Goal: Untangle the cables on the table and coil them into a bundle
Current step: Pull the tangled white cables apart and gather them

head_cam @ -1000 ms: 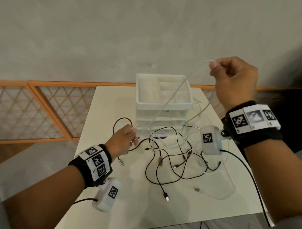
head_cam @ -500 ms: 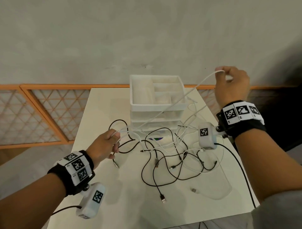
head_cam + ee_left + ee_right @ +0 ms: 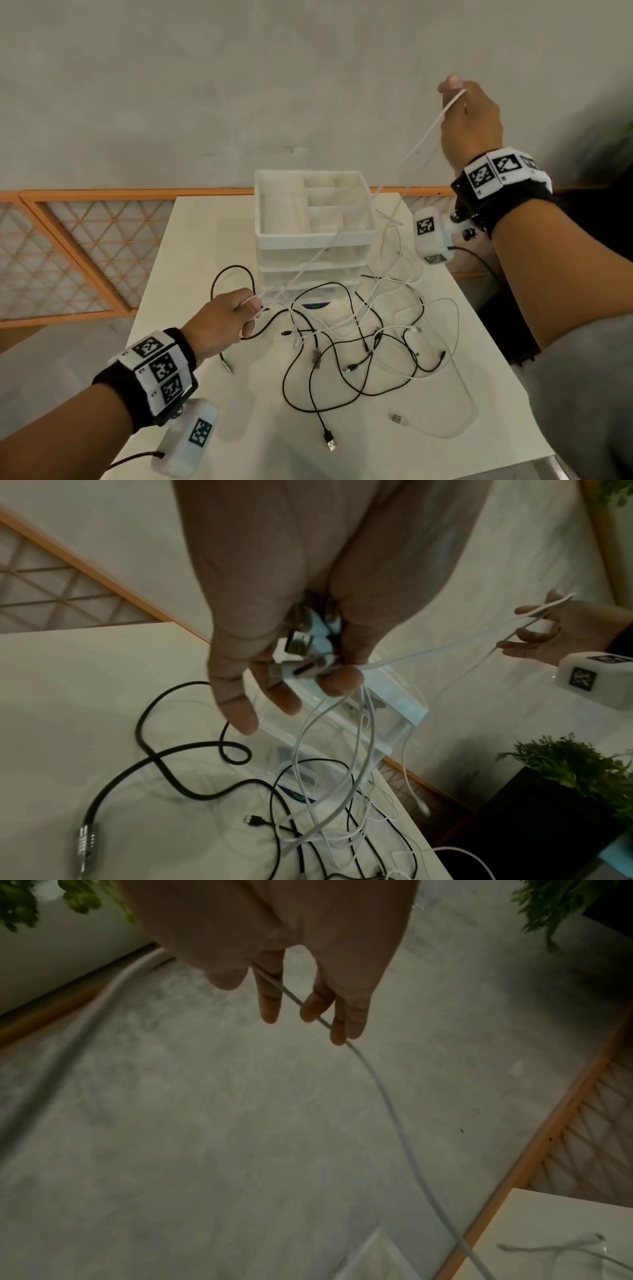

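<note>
My left hand (image 3: 222,318) sat low over the matte white table (image 3: 205,240), fingers (image 3: 240,710) curled round a clump of glossy white plugs (image 3: 308,647) with thin white leads hanging from it. One smooth white cable (image 3: 416,142) ran taut from there up to my right hand (image 3: 471,120) — raised high, pinching it between thumb and fingers (image 3: 270,1004). Below lay the tangle (image 3: 349,353) (slim black and white cords, looped and crossed), just in front of a translucent plastic organiser (image 3: 315,236).
</note>
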Motion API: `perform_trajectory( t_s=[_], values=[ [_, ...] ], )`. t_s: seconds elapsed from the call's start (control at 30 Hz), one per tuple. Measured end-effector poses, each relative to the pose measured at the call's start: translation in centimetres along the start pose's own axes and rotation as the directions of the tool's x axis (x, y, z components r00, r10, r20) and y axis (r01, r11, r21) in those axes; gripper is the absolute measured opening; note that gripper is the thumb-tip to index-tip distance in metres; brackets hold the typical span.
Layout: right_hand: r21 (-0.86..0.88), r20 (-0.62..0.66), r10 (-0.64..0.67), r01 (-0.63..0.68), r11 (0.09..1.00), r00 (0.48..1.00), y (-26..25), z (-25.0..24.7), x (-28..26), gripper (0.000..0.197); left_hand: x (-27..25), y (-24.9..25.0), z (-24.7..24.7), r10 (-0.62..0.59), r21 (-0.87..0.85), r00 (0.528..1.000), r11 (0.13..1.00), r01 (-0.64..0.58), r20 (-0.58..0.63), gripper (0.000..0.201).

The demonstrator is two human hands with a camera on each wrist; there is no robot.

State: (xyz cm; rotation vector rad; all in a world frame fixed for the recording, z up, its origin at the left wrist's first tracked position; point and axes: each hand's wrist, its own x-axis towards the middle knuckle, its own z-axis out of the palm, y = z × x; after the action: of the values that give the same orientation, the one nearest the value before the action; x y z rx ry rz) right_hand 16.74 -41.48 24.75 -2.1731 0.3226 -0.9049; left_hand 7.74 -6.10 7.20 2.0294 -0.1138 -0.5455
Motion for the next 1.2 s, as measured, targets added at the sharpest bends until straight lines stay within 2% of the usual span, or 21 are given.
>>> perform_trajectory(
  t_s=[0.1, 0.2, 0.33, 0.37, 0.4, 0.47, 0.5, 0.53, 0.63, 0.7, 0.77, 0.8, 0.87, 0.9, 0.93, 1.0, 1.03, 1.07, 1.1, 1.17, 1.2],
  values=[
    [0.024, -0.004, -0.064, 0.064, 0.998, 0.998, 0.5, 0.3, 1.8, 0.050, 0.2, 0.3, 0.1, -0.023, -0.042, 1.000, 0.999, 0.023, 0.013, 0.027],
    [-0.064, 0.008, -0.122, 0.122, 0.990, 0.992, 2.0, 0.4, 2.2, 0.046, 0.4, 0.5, 0.1, -0.016, -0.113, 0.999, 0.994, 0.012, -0.038, 0.031],
    [-0.192, 0.211, 0.033, 0.009, 0.981, 0.977, 7.5, 1.5, -0.5, 0.039, 0.5, 0.4, 0.0, -0.069, -0.204, 0.994, 0.978, 0.051, -0.086, 0.032],
    [-0.277, 0.310, 0.123, -0.034, 0.960, 0.943, 9.5, 1.9, -1.9, 0.042, 0.5, 0.5, -0.1, -0.076, -0.226, 0.993, 0.973, 0.053, -0.094, 0.032],
    [-0.369, 0.417, 0.230, -0.067, 0.927, 0.880, 11.7, 2.1, -3.6, 0.051, 0.5, 0.5, -0.2, -0.082, -0.247, 0.991, 0.968, 0.054, -0.103, 0.032],
    [-0.528, 0.568, 0.418, -0.076, 0.846, 0.709, 14.7, 2.4, -7.4, 0.067, 0.4, 0.7, -0.2, -0.092, -0.284, 0.989, 0.957, 0.056, -0.114, 0.032],
    [-0.560, 0.594, 0.454, -0.064, 0.826, 0.664, 15.4, 2.5, -9.1, 0.070, 0.4, 0.9, -0.3, -0.100, -0.299, 0.988, 0.952, 0.061, -0.116, 0.033],
    [-0.552, 0.596, 0.445, -0.062, 0.831, 0.668, 15.4, 2.4, -10.5, 0.070, 0.3, 1.2, -0.3, -0.100, -0.309, 0.989, 0.949, 0.060, -0.113, 0.035],
    [-0.316, 0.558, 0.271, -0.101, 0.943, 0.784, 11.1, 2.6, -14.3, 0.059, -0.2, 2.5, 0.0, -0.038, -0.311, 0.995, 0.950, 0.008, -0.091, 0.047],
    [-0.062, 0.648, 0.109, -0.090, 0.994, 0.754, 5.5, 2.6, -17.1, 0.065, -0.6, 3.8, 0.5, 0.012, -0.289, 0.998, 0.957, -0.031, -0.068, 0.051],
    [0.093, 0.753, -0.040, -0.046, 0.995, 0.657, 0.6, 3.2, -19.9, 0.069, -0.8, 5.4, 1.2, 0.082, -0.241, 0.994, 0.966, -0.097, -0.069, 0.052],
    [0.125, 0.771, -0.097, 0.000, 0.992, 0.629, -0.8, 3.7, -21.1, 0.060, -1.0, 6.2, 1.4, 0.129, -0.193, 0.988, 0.971, -0.144, -0.091, 0.052],
    [0.121, 0.721, -0.132, 0.064, 0.991, 0.680, -1.5, 5.3, -22.5, 0.026, -1.5, 7.4, 1.2, 0.245, -0.119, 0.959, 0.958, -0.262, -0.141, 0.055],
    [0.062, 0.710, -0.093, 0.070, 0.996, 0.698, -0.7, 5.9, -22.5, 0.010, -1.9, 7.8, 0.8, 0.298, -0.127, 0.942, 0.939, -0.318, -0.158, 0.057],
    [-0.029, 0.745, -0.028, 0.074, 0.997, 0.666, 0.5, 6.3, -22.1, 0.007, -2.3, 8.0, 0.1, 0.334, -0.161, 0.926, 0.918, -0.362, -0.175, 0.059],
    [-0.280, 0.836, 0.188, 0.105, 0.954, 0.516, 3.5, 6.2, -20.6, 0.016, -3.2, 8.1, -1.8, 0.359, -0.240, 0.909, 0.883, -0.405, -0.212, 0.058],
    [-0.382, 0.823, 0.280, 0.118, 0.916, 0.494, 5.1, 5.9, -19.6, 0.019, -3.7, 7.9, -2.8, 0.355, -0.260, 0.913, 0.879, -0.400, -0.203, 0.058],
    [-0.452, 0.770, 0.329, 0.104, 0.886, 0.546, 6.4, 5.4, -18.4, 0.018, -3.9, 7.3, -3.8, 0.341, -0.245, 0.924, 0.894, -0.376, -0.173, 0.058],
    [-0.468, 0.675, 0.330, 0.038, 0.883, 0.660, 7.3, 4.9, -17.3, 0.013, -4.1, 6.6, -4.4, 0.316, -0.179, 0.941, 0.925, -0.334, -0.125, 0.055],
    [-0.307, 0.396, 0.215, -0.093, 0.947, 0.893, 7.8, 4.2, -15.6, 0.014, -4.2, 4.4, -4.5, 0.233, 0.108, 0.972, 0.966, -0.234, 0.026, 0.028],
    [-0.183, 0.286, 0.134, -0.083, 0.980, 0.949, 7.5, 4.1, -15.3, 0.019, -3.9, 3.1, -4.0, 0.170, 0.253, 0.980, 0.948, -0.192, 0.106, 0.018]
  ],
)
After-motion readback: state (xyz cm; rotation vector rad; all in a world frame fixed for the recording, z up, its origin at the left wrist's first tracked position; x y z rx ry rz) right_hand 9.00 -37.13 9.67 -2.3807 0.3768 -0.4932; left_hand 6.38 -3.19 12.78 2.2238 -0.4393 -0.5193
